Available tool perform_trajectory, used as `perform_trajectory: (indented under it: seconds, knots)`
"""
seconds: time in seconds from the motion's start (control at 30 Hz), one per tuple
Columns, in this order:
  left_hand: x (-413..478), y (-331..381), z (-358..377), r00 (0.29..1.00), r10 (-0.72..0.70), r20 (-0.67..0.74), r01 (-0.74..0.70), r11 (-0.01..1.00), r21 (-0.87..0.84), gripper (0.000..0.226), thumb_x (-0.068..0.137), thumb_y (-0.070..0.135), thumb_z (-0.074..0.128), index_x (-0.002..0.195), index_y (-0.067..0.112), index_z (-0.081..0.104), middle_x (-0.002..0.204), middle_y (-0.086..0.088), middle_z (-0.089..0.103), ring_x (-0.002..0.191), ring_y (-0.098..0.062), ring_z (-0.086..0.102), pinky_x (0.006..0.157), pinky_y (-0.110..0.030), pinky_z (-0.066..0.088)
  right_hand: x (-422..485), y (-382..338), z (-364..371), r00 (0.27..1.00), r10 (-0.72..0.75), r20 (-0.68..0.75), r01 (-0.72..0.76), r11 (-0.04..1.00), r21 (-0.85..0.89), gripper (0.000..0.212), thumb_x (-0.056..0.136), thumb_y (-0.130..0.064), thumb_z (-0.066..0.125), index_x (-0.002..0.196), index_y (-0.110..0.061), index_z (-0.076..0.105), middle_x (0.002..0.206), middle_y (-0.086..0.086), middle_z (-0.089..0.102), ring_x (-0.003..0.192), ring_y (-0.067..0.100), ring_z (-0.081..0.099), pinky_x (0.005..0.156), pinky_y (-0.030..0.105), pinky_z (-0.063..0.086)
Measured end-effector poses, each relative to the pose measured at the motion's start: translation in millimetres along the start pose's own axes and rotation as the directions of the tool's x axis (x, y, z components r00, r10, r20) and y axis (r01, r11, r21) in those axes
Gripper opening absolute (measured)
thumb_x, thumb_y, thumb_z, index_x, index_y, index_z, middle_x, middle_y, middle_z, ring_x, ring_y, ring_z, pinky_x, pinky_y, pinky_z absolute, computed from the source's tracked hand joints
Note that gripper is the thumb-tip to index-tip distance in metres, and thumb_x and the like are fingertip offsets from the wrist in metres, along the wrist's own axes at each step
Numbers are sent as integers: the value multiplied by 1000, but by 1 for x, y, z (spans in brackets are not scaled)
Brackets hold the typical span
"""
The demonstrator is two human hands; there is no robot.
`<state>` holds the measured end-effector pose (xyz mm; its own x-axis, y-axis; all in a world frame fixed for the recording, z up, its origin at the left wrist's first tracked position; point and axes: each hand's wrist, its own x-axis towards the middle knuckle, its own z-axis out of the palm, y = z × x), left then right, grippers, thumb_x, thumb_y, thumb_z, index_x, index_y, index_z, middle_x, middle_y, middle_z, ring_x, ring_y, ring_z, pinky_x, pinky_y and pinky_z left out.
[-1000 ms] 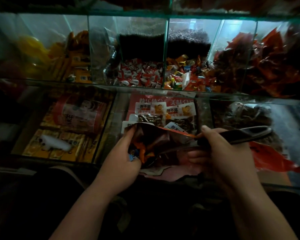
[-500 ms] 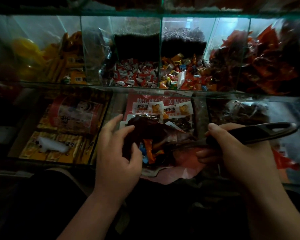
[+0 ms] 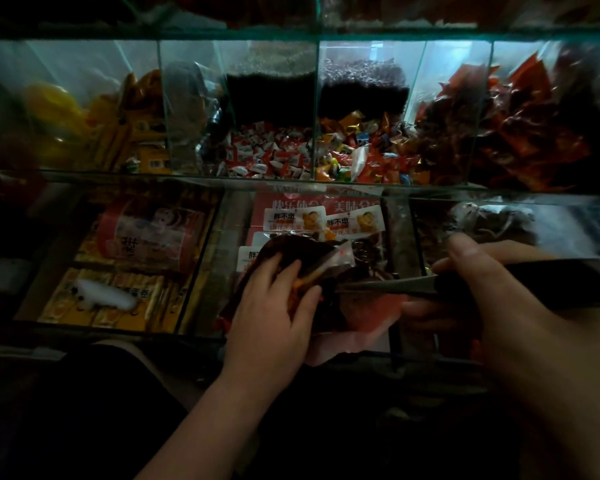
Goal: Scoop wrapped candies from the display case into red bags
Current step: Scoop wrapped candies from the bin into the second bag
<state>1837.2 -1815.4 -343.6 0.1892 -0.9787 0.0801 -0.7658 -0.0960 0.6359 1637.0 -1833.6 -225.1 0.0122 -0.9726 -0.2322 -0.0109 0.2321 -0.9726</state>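
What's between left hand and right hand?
Head view: grey metal scoop blade, extending from right hand into the crinkly red plastic bag the left hand grips.

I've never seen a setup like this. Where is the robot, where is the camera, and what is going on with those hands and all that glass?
There is no robot here: a person works with two bare hands, and a wide-angle camera worn on their head looks down at them. In front stands a glass display case split into compartments. Its upper row holds red-and-white wrapped candies and, to their right, mixed colourful candies. The left hand grips a red bag near its opening, above packaged snacks on the lower shelf. The right hand holds a scoop by its dark handle, metal front pointing at the bag's mouth. The picture is too dim to show the scoop's contents.
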Motion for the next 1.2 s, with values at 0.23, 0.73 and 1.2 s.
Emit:
perform_trajectory:
  seconds: [0.23, 0.73, 1.2]
  knots:
    - [2, 1, -2, 970, 118, -210, -136, 988, -73, 41, 100, 51, 47, 122, 24, 69, 147, 12, 49, 144, -9, 38, 118, -42, 34, -6, 5, -2, 993, -96, -67, 104, 984, 141, 23, 65, -50, 66, 60, -28, 71, 66, 15, 73, 57, 34, 76, 48, 32, 59]
    - [96, 48, -29, 786, 497, -368, -509, 858, 73, 25, 102, 18, 60, 123, 10, 71, 127, -3, 69, 131, -20, 56, 113, -43, 42, 15, -25, -6, 970, -111, -217, 202, 866, 457, 43, 102, -20, 57, 61, -22, 68, 59, 7, 71, 57, 29, 76, 50, 30, 60]
    - [209, 114, 7, 982, 172, -81, -182, 973, -143, 55, 98, 17, 62, 151, 20, 46, 154, -5, 45, 140, -20, 45, 111, -32, 38, 80, 24, -11, 870, -493, -26, 494, 867, 68, 18, 95, 1, 68, 112, -5, 72, 119, -8, 72, 109, -3, 67, 93, 12, 52]
